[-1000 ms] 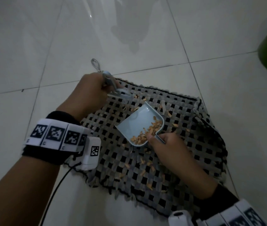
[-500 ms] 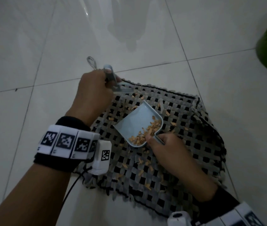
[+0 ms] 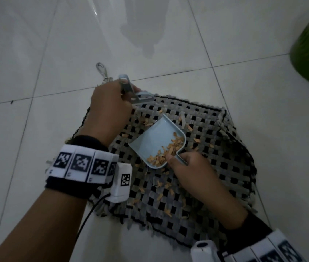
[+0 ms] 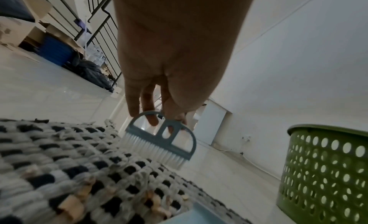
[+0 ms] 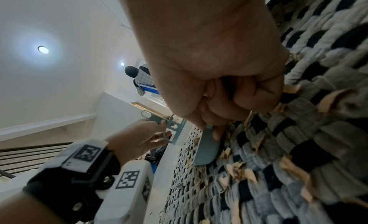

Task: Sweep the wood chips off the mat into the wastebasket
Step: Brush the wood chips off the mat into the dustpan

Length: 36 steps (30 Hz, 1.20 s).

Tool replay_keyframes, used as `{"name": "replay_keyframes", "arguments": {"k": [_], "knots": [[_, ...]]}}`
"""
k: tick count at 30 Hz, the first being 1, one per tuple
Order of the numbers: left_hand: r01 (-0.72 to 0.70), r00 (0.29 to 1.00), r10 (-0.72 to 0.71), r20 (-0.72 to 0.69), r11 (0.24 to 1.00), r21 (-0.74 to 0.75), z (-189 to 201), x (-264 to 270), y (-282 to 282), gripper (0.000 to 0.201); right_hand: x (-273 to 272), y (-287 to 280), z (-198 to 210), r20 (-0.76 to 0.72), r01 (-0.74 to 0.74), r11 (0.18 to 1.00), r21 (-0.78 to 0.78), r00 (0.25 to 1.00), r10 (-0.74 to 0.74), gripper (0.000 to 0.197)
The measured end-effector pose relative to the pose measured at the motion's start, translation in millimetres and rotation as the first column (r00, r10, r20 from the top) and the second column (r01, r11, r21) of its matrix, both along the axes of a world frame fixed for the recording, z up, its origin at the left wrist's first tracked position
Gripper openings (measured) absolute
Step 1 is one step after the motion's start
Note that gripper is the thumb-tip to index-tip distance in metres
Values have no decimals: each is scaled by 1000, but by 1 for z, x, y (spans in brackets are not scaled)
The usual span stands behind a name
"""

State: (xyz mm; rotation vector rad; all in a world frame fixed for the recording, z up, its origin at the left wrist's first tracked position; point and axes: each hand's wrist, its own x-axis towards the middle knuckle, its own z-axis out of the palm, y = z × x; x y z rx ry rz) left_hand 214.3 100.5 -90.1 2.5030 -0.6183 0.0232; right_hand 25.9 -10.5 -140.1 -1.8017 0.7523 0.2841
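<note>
L hand (image 3: 110,106): fingers curled round grey brush (image 4: 159,137) handle, clamped; brush now pulled back to far-left corner of mat (image 3: 197,190), further from pan than 1 s ago.
Brush: bristles down at mat's far edge, touching or just above weave – can't tell which; tilted.
R hand (image 3: 189,167): fist tight on handle of light-blue dustpan (image 3: 159,140), thumb near pan's rear wall; hardly moved vs 0.5 s ago.
Dustpan: on mat, mid-area, open lip facing far-left toward brush; same spot as before.
Wood chips (image 3: 166,154): pile in pan's rear corner by handle; loose ones left on mat between brush & pan, right of pan, plus scatter nearer wearer behind R hand.
Wastebasket (image 4: 326,175): green, perforated, on floor right of mat, well apart from pan.
Change: brush drawn back = reload for another stroke, no new chips into pan meanwhile.
Meaning for task: prob. mid-sweep, roughly part-done; next stroke likely toward pan lip to catch far-side chips; near-side scatter needs pan re-aimed; tipping into basket not yet done.
Risk: chips snag in weave gaps; hard flick could shoot them off mat onto tiles.
</note>
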Motion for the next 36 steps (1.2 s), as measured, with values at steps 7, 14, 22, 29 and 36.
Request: {"name": "replay_keyframes", "arguments": {"k": [7, 14, 22, 29, 36], "knots": [[147, 988, -137, -68, 975, 170, -6, -9, -5, 38, -14, 1, 1, 2, 40, 999, -8, 999, -40, 46], [141, 987, -137, -80, 989, 50, 4, -10, -11, 41, -19, -3, 1, -20, 20, 1000, -1, 1000, -20, 46], [205, 961, -174, -214, 970, 132, 1, -24, 19, 35, -17, -11, 6, -52, 1, 1000, 13, 999, -1, 46], [55, 995, -62, 84, 995, 79, -14, -42, 17, 29, -14, -28, 14, -104, -45, 999, -9, 994, 43, 52], [70, 996, -61, -68, 990, 126, -47, -107, -7, 35, -12, -38, 18, -127, -93, 995, -30, 988, 89, 47]]}}
